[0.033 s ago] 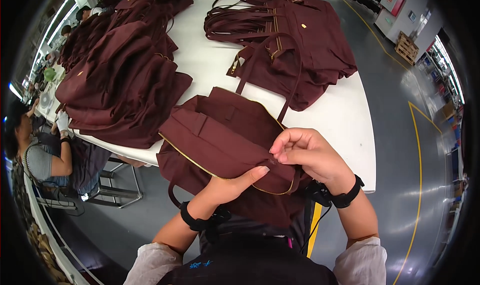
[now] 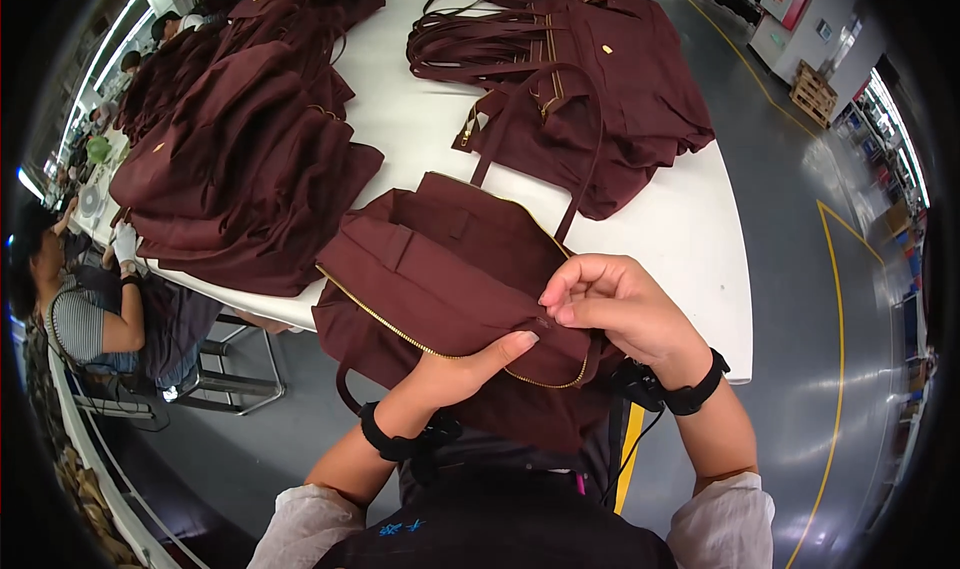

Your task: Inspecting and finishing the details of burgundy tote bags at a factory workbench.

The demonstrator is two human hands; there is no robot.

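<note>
A maroon fabric bag (image 2: 455, 279) lies unzipped across the near edge of the table, its lining and an inside pocket showing. A gold-toothed zipper (image 2: 388, 326) rims its mouth. My left hand (image 2: 465, 367) grips the near side of the bag, thumb on top of the cloth and fingers hidden beneath it. Just right of that thumb, my right hand (image 2: 622, 309) is closed in a pinch above a small mark on the fabric. Whatever lies between its fingertips is too small to make out. A strap (image 2: 570, 204) loops up from the bag's far side.
Piled maroon bags (image 2: 235, 169) cover the table's left side; another stack (image 2: 630, 89) with bunched straps lies at the far right. Both rest on a white table (image 2: 690, 259). At left a person (image 2: 95, 319) sits by a metal stool (image 2: 240, 374). Farther right is a wooden pallet (image 2: 812, 96).
</note>
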